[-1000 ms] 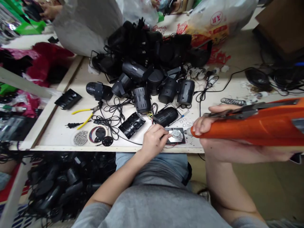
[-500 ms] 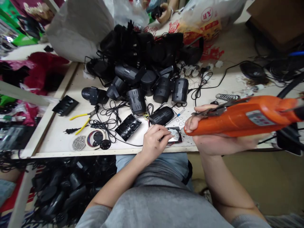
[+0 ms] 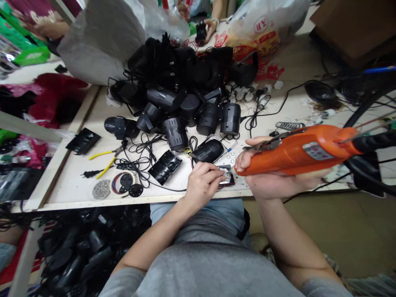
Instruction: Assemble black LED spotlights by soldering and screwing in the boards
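Note:
My right hand (image 3: 275,181) is wrapped round an orange electric screwdriver (image 3: 297,150) held level, its tip pointing left at a small black plate with a silver disc (image 3: 228,178) near the table's front edge. My left hand (image 3: 202,183) pinches that plate, fingers closed on its left side and partly covering it. A black cylindrical lamp housing (image 3: 208,151) lies just behind the plate. Small clear round parts (image 3: 230,156) are scattered beside it.
A heap of black lamp housings (image 3: 185,90) and cables fills the table's middle. Yellow-handled pliers (image 3: 107,159), a plug, a dish of screws (image 3: 101,189) and round discs lie at the left front. Plastic bags stand behind; another person's hand (image 3: 210,24) holds a black part.
The screwdriver has shifted left and nearer the plate, its tip now over it. My left hand's fingers cover more of the plate. The view has drifted right.

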Motion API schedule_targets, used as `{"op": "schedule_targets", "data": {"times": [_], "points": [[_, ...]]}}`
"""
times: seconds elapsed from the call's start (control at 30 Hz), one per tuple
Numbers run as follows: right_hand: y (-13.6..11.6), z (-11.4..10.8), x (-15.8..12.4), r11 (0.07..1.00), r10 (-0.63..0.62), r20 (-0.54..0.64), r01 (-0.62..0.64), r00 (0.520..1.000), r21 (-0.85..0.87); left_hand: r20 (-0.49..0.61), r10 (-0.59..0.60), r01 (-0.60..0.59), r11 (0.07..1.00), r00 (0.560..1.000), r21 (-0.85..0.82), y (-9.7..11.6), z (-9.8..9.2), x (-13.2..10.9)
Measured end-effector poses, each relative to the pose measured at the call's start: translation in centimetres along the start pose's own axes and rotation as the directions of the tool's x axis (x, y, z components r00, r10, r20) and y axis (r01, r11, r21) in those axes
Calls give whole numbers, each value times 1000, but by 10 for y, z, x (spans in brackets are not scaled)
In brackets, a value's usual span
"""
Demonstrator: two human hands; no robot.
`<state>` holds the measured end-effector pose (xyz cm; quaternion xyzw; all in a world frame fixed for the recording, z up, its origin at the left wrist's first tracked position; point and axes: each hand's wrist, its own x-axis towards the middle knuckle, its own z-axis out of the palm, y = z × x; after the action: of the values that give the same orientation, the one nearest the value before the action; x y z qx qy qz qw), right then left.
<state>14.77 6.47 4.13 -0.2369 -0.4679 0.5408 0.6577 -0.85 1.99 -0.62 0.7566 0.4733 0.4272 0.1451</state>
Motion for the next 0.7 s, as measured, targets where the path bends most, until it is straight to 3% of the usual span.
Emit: {"op": "schedule_targets", "data": {"times": [0.1,0.37,0.7], "points": [[1,0,-1,1000,14,-11,-14,1000,-13,-12,-11,11,1000,1000,0,-1,-3,-1],[-30,-2,-9,1000,3,36,-3,999,-15,-44,61,-62,998,997,-22,1,1,5],[0,-1,-3,997,-60,-22,59,998,-38,0,64,-64,998,998,-12,-3,4,-1]]}}
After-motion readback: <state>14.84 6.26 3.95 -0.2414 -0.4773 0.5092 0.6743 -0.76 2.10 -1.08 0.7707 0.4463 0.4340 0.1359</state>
